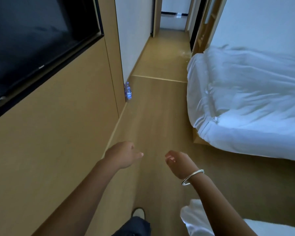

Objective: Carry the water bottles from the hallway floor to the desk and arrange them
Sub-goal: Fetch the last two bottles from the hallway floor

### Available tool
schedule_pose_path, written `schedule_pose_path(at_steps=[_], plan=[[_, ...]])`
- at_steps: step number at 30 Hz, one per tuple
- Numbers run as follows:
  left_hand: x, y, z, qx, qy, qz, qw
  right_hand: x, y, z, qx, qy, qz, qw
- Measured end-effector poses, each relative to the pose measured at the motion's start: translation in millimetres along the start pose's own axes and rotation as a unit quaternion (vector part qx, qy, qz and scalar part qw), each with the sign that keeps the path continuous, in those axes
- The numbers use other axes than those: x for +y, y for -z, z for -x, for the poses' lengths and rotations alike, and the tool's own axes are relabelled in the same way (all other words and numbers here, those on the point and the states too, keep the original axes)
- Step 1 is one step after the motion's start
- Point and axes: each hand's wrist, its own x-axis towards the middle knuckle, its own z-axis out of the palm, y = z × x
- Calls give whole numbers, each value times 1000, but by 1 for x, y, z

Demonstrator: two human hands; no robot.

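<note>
I have a single view, from the head camera, and it looks forward and steeply down along a narrow passage. The wide lens bends the wood-panelled wall on my left and the white bed on my right outward at the frame edges. Nearest the lens, at the bottom, are both forearms and a shoe on the floor. Farther ahead, small, the water bottles stand against the wall's base. The far doorway sits at the top, distant and slightly blurred
</note>
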Motion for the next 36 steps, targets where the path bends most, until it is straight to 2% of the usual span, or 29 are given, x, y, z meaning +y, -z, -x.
schedule_pose_path(at_steps=[5,15,27,36], plan=[[8,47,-91,4,2,-5,1000,-17,27,-91,7,-9,-28,1000],[28,79,-247,-24,16,-13,999,0,74,-249,-29,-23,-25,999],[110,138,-466,-7,73,29,997,24,187,-488,-49,36,32,998],[118,161,-584,-21,112,50,992,27,225,-623,-89,59,35,994]])
